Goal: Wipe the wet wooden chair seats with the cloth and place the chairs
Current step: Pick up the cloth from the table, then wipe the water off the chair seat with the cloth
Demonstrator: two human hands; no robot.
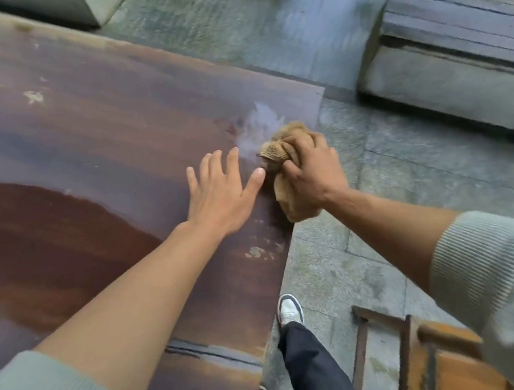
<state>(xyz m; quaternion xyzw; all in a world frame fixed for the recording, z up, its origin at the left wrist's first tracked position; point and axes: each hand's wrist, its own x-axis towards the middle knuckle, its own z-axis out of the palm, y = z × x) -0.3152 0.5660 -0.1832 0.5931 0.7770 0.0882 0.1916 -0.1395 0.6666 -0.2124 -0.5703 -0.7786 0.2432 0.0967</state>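
A crumpled tan cloth [279, 150] lies bunched on the right edge of a large dark wooden tabletop [89, 140], and my right hand [312, 172] is closed over it. Just beyond the cloth is a pale wet smear [257, 124]. My left hand [221, 192] rests flat on the wood right beside the cloth, fingers spread, holding nothing. A wooden chair [427, 355] stands at the bottom right, only its frame and part of its seat in view, behind my right sleeve.
Grey stone paving [407, 177] runs along the right of the table. A low stone ledge with a wooden bench top [455, 34] stands at the back right. My legs and a white shoe [289, 311] are beside the table edge.
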